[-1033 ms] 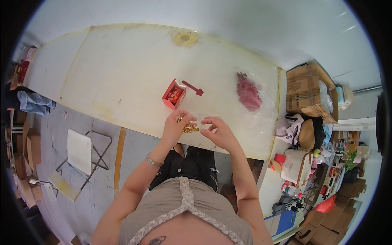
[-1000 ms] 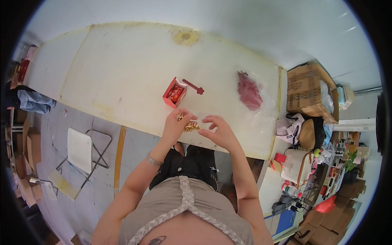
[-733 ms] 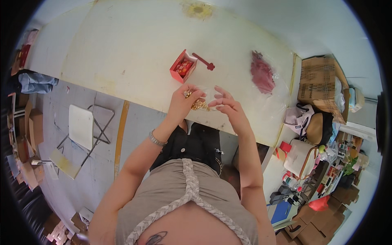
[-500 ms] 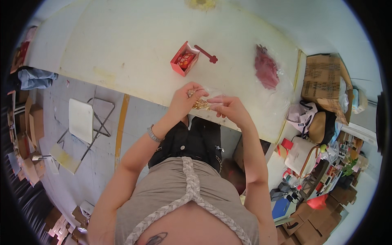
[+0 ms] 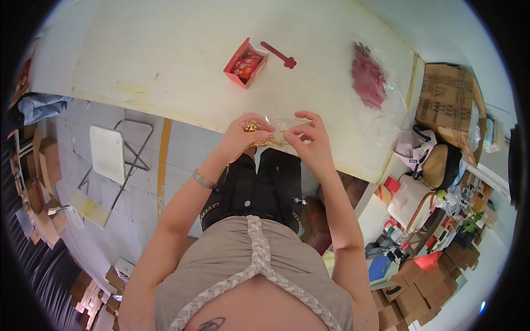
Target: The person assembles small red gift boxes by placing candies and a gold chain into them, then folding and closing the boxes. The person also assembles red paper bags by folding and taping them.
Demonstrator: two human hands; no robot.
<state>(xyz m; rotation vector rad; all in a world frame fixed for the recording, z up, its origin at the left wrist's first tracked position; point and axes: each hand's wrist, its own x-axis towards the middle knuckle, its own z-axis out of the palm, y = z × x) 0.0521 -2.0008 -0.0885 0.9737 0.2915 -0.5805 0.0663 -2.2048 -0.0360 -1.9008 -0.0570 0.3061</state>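
Near the table's front edge, my left hand (image 5: 240, 136) is closed round a clear plastic bag (image 5: 279, 122) with small shiny gold pieces (image 5: 267, 143) in it. On the bag's right side, my right hand (image 5: 310, 140) pinches with thumb and index finger, the other fingers raised. A tiny gold bit shows at that pinch; whether it is inside the bag I cannot tell. Beyond my hands stands an open red box (image 5: 236, 76) holding red patterned packets (image 5: 248, 65). Right of the box lies a dark red strip (image 5: 280, 54) with a flower-shaped end.
A clear bag of dark red pieces (image 5: 369, 83) lies on the right of the white table (image 5: 165, 60). Past the table's right edge are a cardboard carton (image 5: 446, 102) and several bags. A folding chair (image 5: 107, 154) stands on the floor at left.
The view has shifted slightly. My right hand's fingers have spread upward at the bag's edge, and more of the bag shows between my hands. My left hand keeps its hold.
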